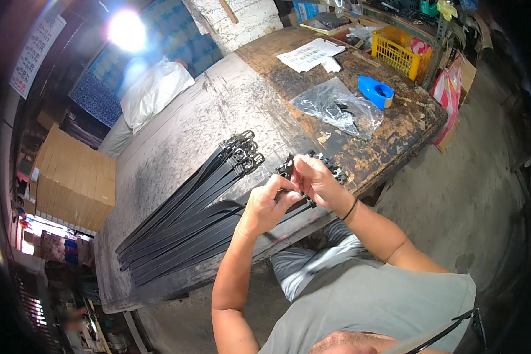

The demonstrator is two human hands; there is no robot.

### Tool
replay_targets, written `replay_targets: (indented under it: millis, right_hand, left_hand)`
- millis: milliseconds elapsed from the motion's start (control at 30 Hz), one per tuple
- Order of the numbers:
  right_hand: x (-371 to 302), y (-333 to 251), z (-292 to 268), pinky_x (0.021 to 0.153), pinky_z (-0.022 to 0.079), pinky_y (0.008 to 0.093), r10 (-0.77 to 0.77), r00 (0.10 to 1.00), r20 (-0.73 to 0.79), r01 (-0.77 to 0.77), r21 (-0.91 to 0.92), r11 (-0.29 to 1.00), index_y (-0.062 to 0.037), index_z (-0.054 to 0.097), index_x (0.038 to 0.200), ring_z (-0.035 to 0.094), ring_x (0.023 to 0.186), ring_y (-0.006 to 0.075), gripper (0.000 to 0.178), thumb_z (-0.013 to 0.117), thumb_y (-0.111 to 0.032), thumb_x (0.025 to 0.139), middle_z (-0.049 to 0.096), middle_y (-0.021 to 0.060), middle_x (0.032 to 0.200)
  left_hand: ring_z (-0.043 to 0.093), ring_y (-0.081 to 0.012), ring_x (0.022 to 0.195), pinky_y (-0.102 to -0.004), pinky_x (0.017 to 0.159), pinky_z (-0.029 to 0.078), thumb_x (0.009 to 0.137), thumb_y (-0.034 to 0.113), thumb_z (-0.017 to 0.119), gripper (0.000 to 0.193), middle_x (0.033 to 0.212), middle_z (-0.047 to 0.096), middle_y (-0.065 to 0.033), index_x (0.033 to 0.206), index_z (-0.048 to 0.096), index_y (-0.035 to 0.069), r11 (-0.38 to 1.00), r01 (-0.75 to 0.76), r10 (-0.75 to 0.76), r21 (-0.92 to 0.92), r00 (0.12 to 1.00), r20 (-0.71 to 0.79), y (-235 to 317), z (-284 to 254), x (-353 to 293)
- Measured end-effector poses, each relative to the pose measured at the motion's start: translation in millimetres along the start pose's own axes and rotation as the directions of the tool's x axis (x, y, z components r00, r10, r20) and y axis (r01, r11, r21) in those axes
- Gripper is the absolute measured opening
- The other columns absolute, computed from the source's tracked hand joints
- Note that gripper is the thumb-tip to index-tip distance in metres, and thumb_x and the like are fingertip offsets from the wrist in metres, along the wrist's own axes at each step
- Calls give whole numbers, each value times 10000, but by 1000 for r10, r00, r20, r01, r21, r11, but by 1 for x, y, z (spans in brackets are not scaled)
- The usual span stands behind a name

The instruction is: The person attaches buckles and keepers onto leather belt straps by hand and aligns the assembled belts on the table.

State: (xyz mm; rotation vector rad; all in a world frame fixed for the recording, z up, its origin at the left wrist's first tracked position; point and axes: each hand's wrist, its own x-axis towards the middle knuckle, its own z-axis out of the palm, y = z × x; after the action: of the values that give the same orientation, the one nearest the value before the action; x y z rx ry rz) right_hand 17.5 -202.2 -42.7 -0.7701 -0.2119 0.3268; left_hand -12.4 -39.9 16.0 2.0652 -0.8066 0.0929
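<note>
Both hands meet over the near edge of the worktable, fingers pinched at the end of a black strap (221, 207). My left hand (267, 205) grips that strap near its end, and its band curves away to the left over other straps. Close against it, my right hand (317, 182) pinches a small dark piece at the strap's end, mostly hidden by the fingers. A pile of black straps with buckle-like ends (194, 186) lies fanned to the left. Under and behind my right hand, more black buckle ends (336, 171) show, partly covered.
On the worktable (218, 106) lie a clear plastic bag (342, 109), a blue tape dispenser (376, 92) and printed sheets (310, 54). A yellow crate (401, 52) stands at the far right corner. Stacked cardboard (74, 183) and a white sack (156, 94) are at the left.
</note>
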Motion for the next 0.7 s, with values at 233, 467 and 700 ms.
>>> replay_targets:
  millis: [233, 467, 700]
  right_hand:
    - [-4, -23, 20, 512, 411, 213, -306, 952, -9, 281, -370, 885, -44, 585, 864, 480, 555, 51, 194, 612, -233, 900, 507, -30, 644]
    - [-10, -19, 27, 522, 430, 220, -462, 883, 80, 438, -493, 752, -15, 572, 838, 515, 589, 52, 173, 609, -172, 898, 521, -9, 672]
    - [6, -36, 23, 508, 462, 237, -519, 848, -109, 438, -406, 802, -16, 533, 828, 542, 564, 79, 185, 579, -171, 917, 538, 15, 665]
  left_hand:
    - [552, -217, 522, -306, 523, 453, 847, 136, 636, 147, 643, 569, -135, 897, 589, 5, 991, 125, -112, 52, 973, -201, 4, 6, 7]
    - [548, -223, 519, -305, 515, 445, 838, 121, 629, 107, 633, 566, -125, 868, 603, 22, 987, 106, -71, 118, 961, -268, 10, 6, 10]
    - [552, -250, 531, -330, 512, 433, 846, 169, 639, 157, 620, 558, -132, 834, 592, 20, 979, 183, -160, 88, 962, -221, -11, -7, 7]
